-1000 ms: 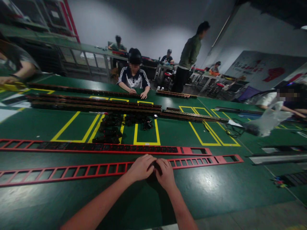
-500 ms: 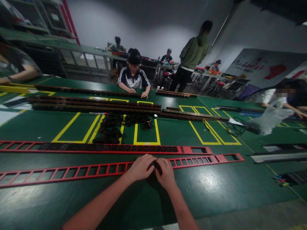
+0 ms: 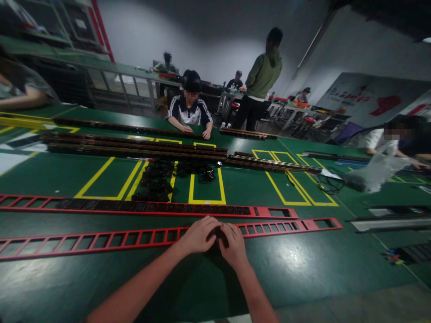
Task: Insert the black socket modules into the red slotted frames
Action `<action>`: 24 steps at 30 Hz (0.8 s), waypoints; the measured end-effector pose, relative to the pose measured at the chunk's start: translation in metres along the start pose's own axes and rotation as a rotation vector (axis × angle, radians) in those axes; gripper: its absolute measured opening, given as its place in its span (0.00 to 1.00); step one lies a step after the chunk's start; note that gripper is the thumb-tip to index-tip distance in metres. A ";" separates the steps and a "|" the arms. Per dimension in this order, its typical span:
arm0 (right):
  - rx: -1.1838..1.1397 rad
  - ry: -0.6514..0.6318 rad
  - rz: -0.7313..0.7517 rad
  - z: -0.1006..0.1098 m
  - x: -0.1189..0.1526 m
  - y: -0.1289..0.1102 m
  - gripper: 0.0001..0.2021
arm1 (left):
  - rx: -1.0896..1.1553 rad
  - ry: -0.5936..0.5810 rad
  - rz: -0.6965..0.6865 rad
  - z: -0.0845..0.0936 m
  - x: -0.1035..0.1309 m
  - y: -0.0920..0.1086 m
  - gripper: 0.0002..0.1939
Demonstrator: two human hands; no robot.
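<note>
My left hand (image 3: 199,234) and my right hand (image 3: 232,240) meet over the nearer red slotted frame (image 3: 134,239), fingers curled toward each other. Between them is something small and dark, mostly hidden by the fingers, which I cannot make out. The nearer frame lies across the green table and its slots show open on both sides of my hands. Behind it lies a second red frame (image 3: 278,212), with black pieces (image 3: 139,206) filling many of its slots. A heap of loose black parts (image 3: 155,179) sits beyond that.
Long dark strips (image 3: 141,146) lie across the table (image 3: 303,278) beyond the heap. A person (image 3: 190,107) sits opposite with hands on a strip. At the right are a clear plastic bag (image 3: 379,172) and grey rails (image 3: 387,223). A person in green (image 3: 264,74) stands behind.
My hands have kept nearly the same place and pose. The standing person in green has shifted left, and the seated person opposite has moved a hand slightly.
</note>
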State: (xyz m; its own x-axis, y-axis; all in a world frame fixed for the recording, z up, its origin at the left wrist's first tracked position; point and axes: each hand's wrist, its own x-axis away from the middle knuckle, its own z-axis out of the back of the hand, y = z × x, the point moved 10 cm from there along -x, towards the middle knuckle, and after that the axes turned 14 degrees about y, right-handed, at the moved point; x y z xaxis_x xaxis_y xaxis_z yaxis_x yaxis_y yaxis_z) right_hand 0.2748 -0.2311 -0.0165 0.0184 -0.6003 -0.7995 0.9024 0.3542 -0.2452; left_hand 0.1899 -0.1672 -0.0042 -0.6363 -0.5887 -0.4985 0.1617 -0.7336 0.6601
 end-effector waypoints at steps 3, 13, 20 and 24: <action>0.018 -0.006 0.018 -0.001 0.001 -0.003 0.20 | 0.010 0.012 -0.023 0.003 0.000 0.005 0.21; -0.011 -0.066 -0.036 -0.008 0.003 -0.005 0.20 | -0.031 0.059 0.074 0.005 -0.001 -0.007 0.12; 0.042 -0.105 -0.083 -0.018 0.007 -0.008 0.21 | -0.042 0.047 0.117 0.003 -0.001 -0.016 0.14; 0.033 -0.107 -0.064 -0.018 0.007 -0.009 0.22 | -0.021 0.050 0.107 0.006 -0.001 -0.014 0.15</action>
State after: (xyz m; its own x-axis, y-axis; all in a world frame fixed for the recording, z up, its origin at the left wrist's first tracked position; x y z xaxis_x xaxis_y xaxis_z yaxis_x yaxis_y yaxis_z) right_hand 0.2591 -0.2254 -0.0297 0.0042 -0.6945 -0.7195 0.9167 0.2902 -0.2748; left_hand 0.1838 -0.1547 -0.0095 -0.5760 -0.6800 -0.4537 0.2425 -0.6721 0.6996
